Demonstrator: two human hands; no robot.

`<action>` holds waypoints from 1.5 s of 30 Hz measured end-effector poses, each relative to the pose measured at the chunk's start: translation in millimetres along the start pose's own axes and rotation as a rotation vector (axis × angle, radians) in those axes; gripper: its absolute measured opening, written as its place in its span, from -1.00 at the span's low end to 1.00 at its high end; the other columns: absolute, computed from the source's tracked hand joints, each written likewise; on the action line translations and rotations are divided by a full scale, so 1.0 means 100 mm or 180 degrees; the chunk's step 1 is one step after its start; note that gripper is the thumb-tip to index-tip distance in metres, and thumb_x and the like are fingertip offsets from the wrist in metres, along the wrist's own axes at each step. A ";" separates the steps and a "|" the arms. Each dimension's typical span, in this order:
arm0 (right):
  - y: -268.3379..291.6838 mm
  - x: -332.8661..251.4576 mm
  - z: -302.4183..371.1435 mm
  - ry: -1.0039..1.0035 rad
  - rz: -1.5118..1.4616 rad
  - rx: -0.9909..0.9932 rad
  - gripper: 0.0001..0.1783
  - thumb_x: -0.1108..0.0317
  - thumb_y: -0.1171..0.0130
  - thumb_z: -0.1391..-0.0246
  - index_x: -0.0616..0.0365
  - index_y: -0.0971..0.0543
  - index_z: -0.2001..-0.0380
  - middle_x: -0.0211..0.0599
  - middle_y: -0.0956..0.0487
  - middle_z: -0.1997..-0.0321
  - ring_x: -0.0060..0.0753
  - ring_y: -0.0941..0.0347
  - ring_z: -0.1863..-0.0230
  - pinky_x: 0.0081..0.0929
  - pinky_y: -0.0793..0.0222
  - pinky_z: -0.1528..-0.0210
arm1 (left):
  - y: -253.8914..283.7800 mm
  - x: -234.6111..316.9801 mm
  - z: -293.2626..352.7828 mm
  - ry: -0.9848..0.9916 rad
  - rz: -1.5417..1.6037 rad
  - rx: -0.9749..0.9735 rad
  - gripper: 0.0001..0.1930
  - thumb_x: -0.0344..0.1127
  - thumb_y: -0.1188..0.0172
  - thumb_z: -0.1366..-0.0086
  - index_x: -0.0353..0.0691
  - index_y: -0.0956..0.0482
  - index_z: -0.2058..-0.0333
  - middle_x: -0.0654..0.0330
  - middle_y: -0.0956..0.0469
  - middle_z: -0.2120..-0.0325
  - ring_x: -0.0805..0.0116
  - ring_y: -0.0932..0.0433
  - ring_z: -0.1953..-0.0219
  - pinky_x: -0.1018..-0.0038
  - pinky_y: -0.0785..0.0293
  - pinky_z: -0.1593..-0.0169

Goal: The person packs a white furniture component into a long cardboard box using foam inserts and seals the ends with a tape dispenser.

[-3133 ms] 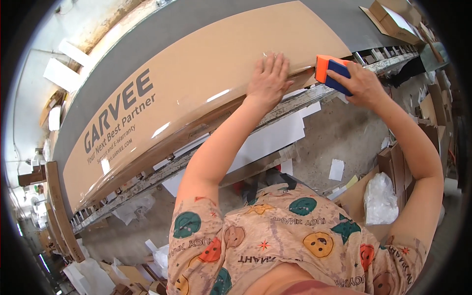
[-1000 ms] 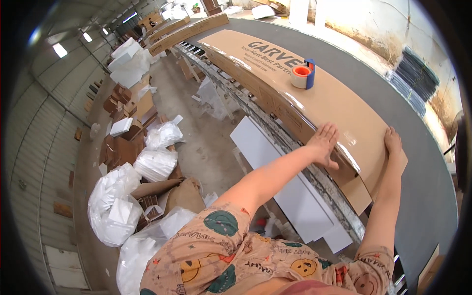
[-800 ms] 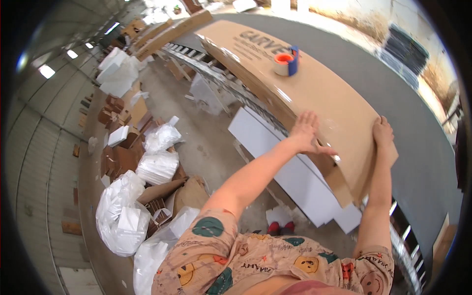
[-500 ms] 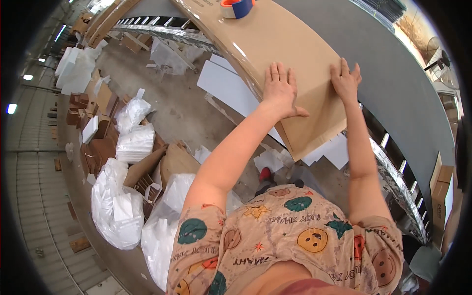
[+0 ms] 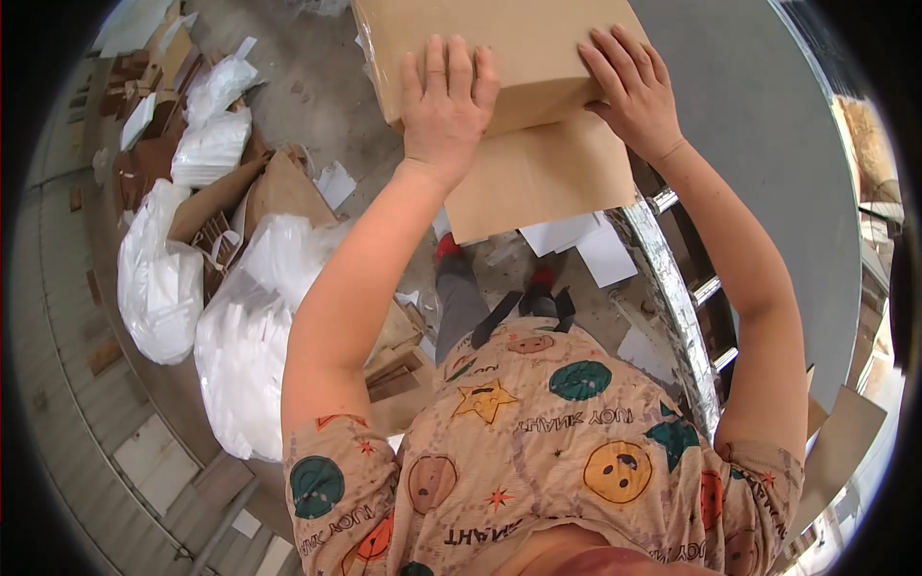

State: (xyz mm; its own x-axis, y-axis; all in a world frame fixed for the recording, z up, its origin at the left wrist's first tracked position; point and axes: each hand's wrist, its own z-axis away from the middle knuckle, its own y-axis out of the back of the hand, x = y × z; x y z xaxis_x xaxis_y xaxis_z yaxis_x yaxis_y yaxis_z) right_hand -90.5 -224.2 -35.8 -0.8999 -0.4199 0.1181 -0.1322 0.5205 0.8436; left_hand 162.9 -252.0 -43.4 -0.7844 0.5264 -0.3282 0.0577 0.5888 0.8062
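A long brown cardboard box [image 5: 528,43] lies across the upper middle of the view, with clear tape shining along its left edge. Its near flap [image 5: 543,178] slopes downward from the end toward me. My left hand [image 5: 447,110] rests flat on the box's top near the left corner, fingers stretched forward. On the right corner lies my right hand [image 5: 634,96], its fingers spread over the top and its thumb at the end edge by the flap. Neither hand grips anything I can see.
A grey belt surface [image 5: 768,144] runs along the right, beside a metal roller frame [image 5: 663,278]. Clear bags of white foam [image 5: 245,346] and torn cardboard [image 5: 293,197] lie on the floor at left. White sheets [image 5: 586,245] lie under the flap.
My view has turned and come closer to the box end. Both hands have stayed on the box's top; the near flap now hangs more plainly in view. The tape roll has left the view.
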 end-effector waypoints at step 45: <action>-1.40 0.84 -4.00 -0.3923 -0.2797 -0.1470 0.22 -0.64 0.10 0.29 0.34 -0.25 -0.11 0.14 -0.44 0.12 -0.07 -0.55 0.34 -0.27 -0.53 0.36 | -0.08 -0.84 -0.54 -0.0683 0.1298 -0.1048 -0.13 0.23 -0.07 -0.12 -0.38 -0.16 -0.19 -0.20 -0.04 -0.24 -0.21 0.06 -0.30 -0.16 0.19 -0.27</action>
State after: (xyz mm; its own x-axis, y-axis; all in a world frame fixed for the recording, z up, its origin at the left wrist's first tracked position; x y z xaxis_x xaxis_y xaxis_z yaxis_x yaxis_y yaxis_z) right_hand 19.1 -629.6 65.8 -0.4160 0.5003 -0.7594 -0.8466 0.0918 0.5243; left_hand 194.7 -333.9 4.4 -0.5939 0.8042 -0.0230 0.1070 0.1073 0.9885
